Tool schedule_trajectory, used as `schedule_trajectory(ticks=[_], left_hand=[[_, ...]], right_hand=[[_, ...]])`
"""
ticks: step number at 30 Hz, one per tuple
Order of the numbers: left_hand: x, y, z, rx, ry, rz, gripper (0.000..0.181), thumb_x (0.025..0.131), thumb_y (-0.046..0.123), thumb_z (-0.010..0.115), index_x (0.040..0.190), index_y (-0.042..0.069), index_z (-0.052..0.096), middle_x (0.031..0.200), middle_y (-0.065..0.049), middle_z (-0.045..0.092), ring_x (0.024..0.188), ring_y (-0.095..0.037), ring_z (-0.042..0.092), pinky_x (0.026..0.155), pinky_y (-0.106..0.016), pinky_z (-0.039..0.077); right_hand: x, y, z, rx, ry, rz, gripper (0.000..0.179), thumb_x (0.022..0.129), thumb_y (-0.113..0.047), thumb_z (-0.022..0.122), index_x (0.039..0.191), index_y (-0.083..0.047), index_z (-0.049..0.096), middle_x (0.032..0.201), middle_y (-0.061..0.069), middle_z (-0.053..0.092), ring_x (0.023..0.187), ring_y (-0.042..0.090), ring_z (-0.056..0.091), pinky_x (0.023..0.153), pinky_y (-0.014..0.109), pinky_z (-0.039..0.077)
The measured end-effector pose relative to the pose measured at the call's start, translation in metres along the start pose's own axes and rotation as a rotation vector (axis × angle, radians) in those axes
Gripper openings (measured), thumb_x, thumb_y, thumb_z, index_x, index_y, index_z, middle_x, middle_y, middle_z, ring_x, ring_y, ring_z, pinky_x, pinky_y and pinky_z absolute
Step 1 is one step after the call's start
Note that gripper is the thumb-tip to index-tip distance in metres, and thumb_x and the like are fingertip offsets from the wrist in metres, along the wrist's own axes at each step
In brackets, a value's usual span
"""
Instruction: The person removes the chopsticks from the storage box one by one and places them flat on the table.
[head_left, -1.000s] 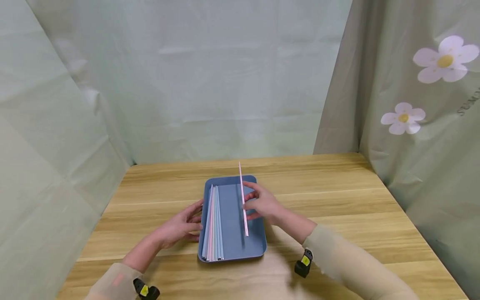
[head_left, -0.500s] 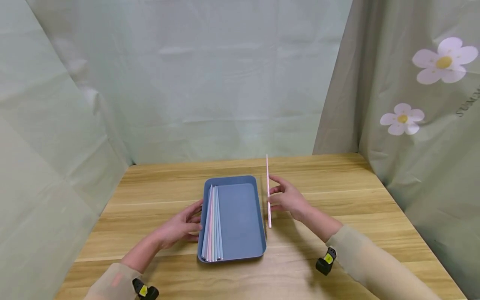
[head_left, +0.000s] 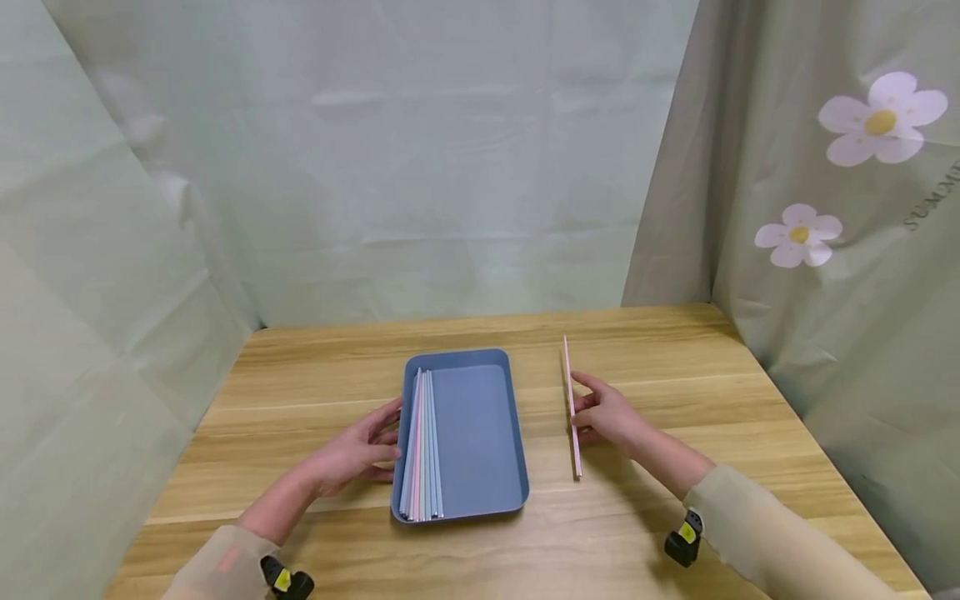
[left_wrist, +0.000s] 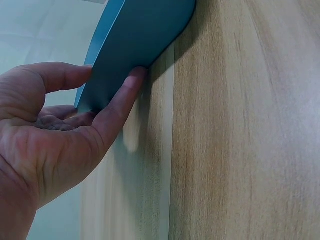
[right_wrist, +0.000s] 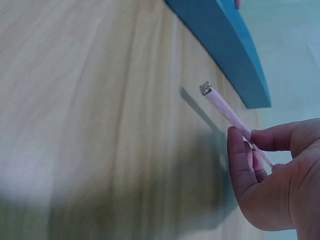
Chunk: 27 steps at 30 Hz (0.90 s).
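Note:
In the head view a blue-grey tray [head_left: 480, 442] sits mid-table, with several chopsticks [head_left: 422, 450] in pink, pale blue and green lying lengthwise along its left side. My left hand [head_left: 352, 454] touches the tray's left outer wall; in the left wrist view its fingertips [left_wrist: 136, 75] rest against the wall, fingers fairly straight. To the right of the tray, my right hand [head_left: 611, 417] pinches a pink chopstick [head_left: 572, 400] between thumb and fingers. A silver end of that chopstick shows in the right wrist view, its shadow falling on the tabletop apart from it.
The wooden table [head_left: 300, 375] has pale curtains [head_left: 450, 167] behind it and at both sides; the right one carries white flower prints. A black wrist camera [head_left: 684, 540] is strapped at the right sleeve and another wrist camera [head_left: 287, 579] at the left.
My right hand has carried the pink chopstick from over the tray rightward past its rim, then lowered it toward the table. The left hand has stayed at the tray's side.

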<state>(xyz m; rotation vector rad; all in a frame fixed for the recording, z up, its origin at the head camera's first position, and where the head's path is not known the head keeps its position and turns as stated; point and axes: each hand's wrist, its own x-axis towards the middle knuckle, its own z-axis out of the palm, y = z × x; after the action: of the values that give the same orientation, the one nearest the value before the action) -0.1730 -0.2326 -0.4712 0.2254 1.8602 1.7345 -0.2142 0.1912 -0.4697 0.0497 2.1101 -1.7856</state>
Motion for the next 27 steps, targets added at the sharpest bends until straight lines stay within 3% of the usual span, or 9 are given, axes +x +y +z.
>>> schedule_trajectory(ticks=[18, 27], left_hand=[[-0.0027, 0.0022, 0.0027, -0.007, 0.012, -0.003, 0.087, 0.1, -0.004, 0.055, 0.166, 0.013, 0.001, 0.169, -0.023, 0.004, 0.149, -0.049, 0.02, 0.092, -0.054, 0.055], [-0.0008, -0.0009, 0.0014, -0.008, 0.017, -0.008, 0.086, 0.1, -0.004, 0.055, 0.166, 0.016, 0.004, 0.169, -0.021, 0.006, 0.148, -0.049, 0.022, 0.092, -0.055, 0.055]], right_hand=[[-0.0044, 0.0027, 0.0055, -0.113, 0.014, 0.006, 0.084, 0.081, 0.015, 0.063, 0.156, 0.008, 0.025, 0.099, 0.018, 0.054, 0.072, 0.022, 0.059, 0.059, 0.039, 0.059], [-0.004, 0.0035, 0.0065, -0.194, 0.033, -0.001, 0.081, 0.082, 0.016, 0.065, 0.154, 0.008, 0.029, 0.096, 0.016, 0.055, 0.068, 0.02, 0.059, 0.057, 0.037, 0.058]])
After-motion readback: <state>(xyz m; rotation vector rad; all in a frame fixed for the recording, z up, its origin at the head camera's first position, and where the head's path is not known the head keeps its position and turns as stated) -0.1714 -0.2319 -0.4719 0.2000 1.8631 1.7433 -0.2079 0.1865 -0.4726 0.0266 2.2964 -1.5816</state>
